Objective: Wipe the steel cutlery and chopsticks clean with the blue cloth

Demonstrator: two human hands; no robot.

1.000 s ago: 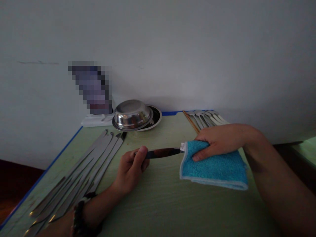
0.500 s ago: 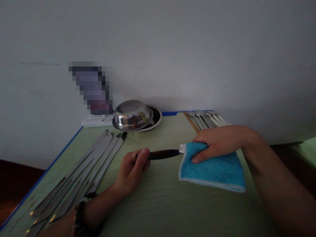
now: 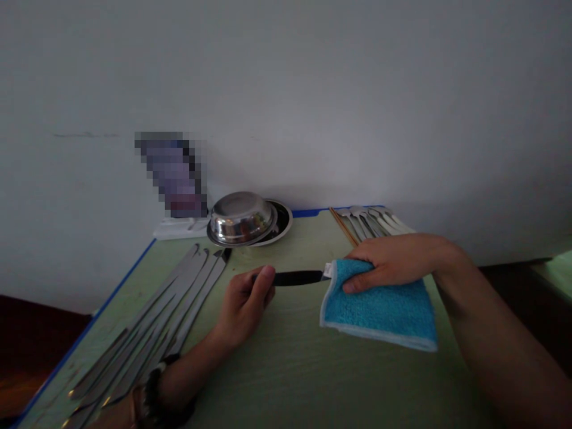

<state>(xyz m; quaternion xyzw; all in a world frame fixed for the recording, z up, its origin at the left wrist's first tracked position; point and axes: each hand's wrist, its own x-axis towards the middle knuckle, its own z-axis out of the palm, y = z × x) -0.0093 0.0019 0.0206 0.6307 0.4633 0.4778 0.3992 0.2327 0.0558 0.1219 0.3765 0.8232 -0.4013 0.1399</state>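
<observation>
Your right hand (image 3: 393, 261), closed on a folded, fuzzy turquoise cloth (image 3: 379, 319), has edged nearer your left hand (image 3: 243, 304), so less shows of the smooth black-handled utensil (image 3: 298, 278) between them. Your left grips its handle above the pale green tabletop (image 3: 277, 381); the pale-edged cloth hides the far end.

dim light, grey wall (image 3: 339, 107), green table (image 3: 277, 369)

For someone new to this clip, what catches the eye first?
Probably the bright blue cloth in the right hand, with a black-handled utensil running into it from the left hand. Next, the shiny upside-down bowl near the wall, then the long metal utensils at the left of the table.
</observation>
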